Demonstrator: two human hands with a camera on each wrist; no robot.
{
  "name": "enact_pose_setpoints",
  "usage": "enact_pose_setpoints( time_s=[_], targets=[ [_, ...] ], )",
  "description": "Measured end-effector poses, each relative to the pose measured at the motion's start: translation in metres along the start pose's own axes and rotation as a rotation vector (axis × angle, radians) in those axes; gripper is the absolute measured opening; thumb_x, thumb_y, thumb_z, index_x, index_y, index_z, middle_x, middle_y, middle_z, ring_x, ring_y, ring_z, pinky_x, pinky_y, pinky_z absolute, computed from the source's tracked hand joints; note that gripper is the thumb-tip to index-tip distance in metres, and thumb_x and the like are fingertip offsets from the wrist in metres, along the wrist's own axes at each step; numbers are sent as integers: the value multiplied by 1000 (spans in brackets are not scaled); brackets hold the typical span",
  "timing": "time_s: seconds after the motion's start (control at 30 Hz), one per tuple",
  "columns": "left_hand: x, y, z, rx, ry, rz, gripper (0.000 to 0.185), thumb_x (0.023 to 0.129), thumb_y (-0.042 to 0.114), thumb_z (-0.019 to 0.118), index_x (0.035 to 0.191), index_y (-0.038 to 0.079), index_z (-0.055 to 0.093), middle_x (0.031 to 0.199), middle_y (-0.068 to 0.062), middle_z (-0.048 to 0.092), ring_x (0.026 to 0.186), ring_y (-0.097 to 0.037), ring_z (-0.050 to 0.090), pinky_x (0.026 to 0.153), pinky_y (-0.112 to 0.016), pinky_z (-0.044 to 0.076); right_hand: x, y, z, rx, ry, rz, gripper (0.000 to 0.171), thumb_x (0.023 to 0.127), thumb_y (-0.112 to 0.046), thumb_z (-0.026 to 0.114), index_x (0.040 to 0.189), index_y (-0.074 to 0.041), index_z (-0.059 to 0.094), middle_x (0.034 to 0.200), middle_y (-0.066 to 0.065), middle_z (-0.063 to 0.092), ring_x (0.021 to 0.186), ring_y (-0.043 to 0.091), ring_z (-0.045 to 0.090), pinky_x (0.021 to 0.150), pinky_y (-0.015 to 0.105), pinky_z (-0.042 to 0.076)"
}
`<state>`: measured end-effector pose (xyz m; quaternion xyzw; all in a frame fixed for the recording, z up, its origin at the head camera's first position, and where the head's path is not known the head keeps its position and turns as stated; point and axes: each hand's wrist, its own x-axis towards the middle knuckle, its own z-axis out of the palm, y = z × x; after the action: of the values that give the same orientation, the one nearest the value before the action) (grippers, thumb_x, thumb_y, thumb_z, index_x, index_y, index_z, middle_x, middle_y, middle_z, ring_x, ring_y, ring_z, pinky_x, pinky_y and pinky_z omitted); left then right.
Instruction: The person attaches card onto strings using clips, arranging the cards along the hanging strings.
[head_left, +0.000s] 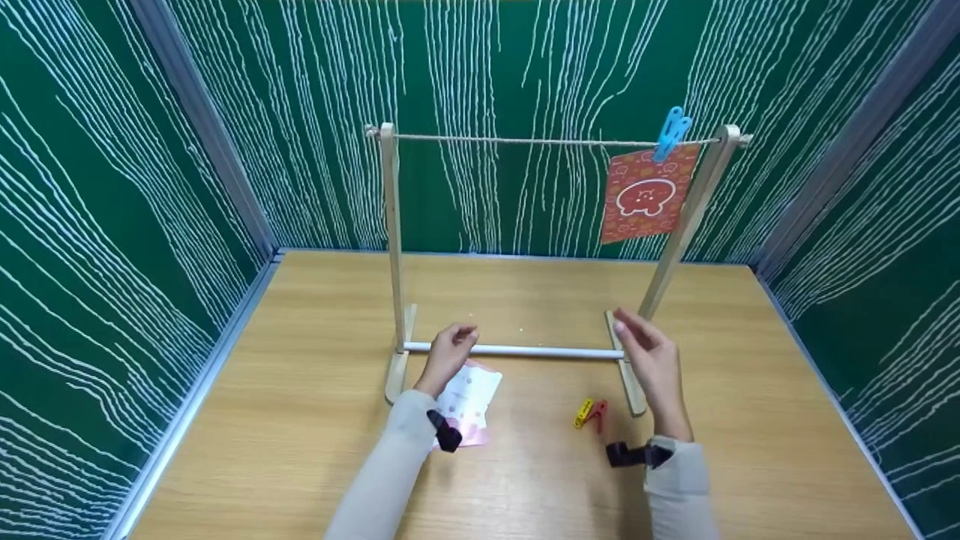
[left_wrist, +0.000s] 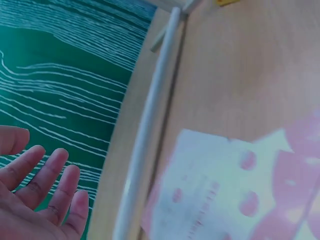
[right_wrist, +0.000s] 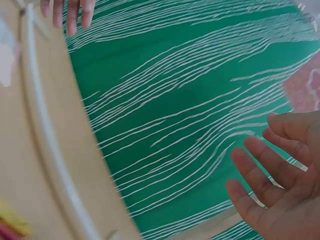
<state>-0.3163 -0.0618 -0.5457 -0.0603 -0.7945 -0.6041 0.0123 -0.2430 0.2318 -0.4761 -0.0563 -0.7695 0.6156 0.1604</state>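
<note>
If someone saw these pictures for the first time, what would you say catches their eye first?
Probably the wooden drying rack standing mid-table, with a red patterned card pegged to its string by a blue clothespin near the right post. Next, the two empty hands, left hand and right hand, raised by the rack's white bottom rail.

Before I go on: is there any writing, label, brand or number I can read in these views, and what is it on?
No readable text in any view.
Red card pegged to the string by the blue clothespin: a white cartoon face and small motifs, no letters legible.
White and pink card on the table under the left hand: faint small print in the left wrist view, too blurred to read.
Yellow and red clothespins: no marking visible.
</note>
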Motion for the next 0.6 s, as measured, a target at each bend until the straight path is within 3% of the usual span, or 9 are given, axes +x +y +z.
enact_pose_setpoints(
  time_s=[0.07,0.17,0.2,0.3,0.4,0.43,0.47,0.57,0.6],
  targets=[
    [-3,-12,-2,-12,-6,-16,31,96,12,57,118,-9,60,115,-25,64,106,-34,60,91,-40,51,-4,12,2,-21,-6,44,39,94,-21,62,129,-4,58,133,16,58,97,-11,56,88,8,43],
    [-5,-37,-6,-3,-13,19,32,94,17,60,113,-8,62,110,-22,66,103,-33,63,89,-40,52,-8,29,6,-58,-3,64,37,94,-18,61,127,-2,59,132,17,59,93,-15,55,85,7,44],
    [-1,-54,-6,-12,-13,70,32,94,23,61,110,-4,65,105,-18,68,98,-28,65,86,-35,53,-10,34,7,-67,-3,68,36,94,-17,61,127,-2,60,132,17,59,93,-14,55,84,6,44],
    [-2,-70,-8,21,3,77,30,91,26,64,105,-1,68,98,-14,70,91,-24,66,82,-34,53,-14,48,9,-116,-8,84,36,95,-18,60,128,-2,60,132,16,59,101,-5,57,85,8,43],
    [-8,-71,-9,59,34,16,26,89,18,63,102,-3,68,96,-16,69,89,-26,65,80,-33,53,-17,60,10,-135,-31,124,37,96,-18,59,130,-3,58,135,16,57,116,15,57,96,20,44],
    [-15,-59,-10,83,43,-44,25,88,12,63,103,-7,66,99,-21,68,93,-31,64,83,-38,52,-18,64,10,-137,-46,149,38,96,-18,58,132,-3,56,137,17,55,122,21,54,101,25,42],
    [-16,-58,-11,100,49,-57,24,88,9,62,103,-9,66,99,-22,68,93,-32,64,83,-38,52,-20,67,10,-137,-61,170,39,97,-18,57,133,-3,55,140,17,52,127,26,50,105,32,40],
    [-21,-51,-11,145,65,-82,25,86,4,62,105,-11,64,101,-24,67,96,-34,63,87,-40,52,-23,76,11,-103,-86,237,42,98,-18,55,137,-4,51,146,20,44,134,33,40,112,44,31],
    [-22,-51,-11,165,65,-86,26,85,4,63,106,-11,64,102,-23,66,97,-33,62,87,-40,51,-24,79,12,-92,-93,266,43,98,-19,54,139,-6,50,147,20,41,131,33,42,110,45,33]
  ],
)
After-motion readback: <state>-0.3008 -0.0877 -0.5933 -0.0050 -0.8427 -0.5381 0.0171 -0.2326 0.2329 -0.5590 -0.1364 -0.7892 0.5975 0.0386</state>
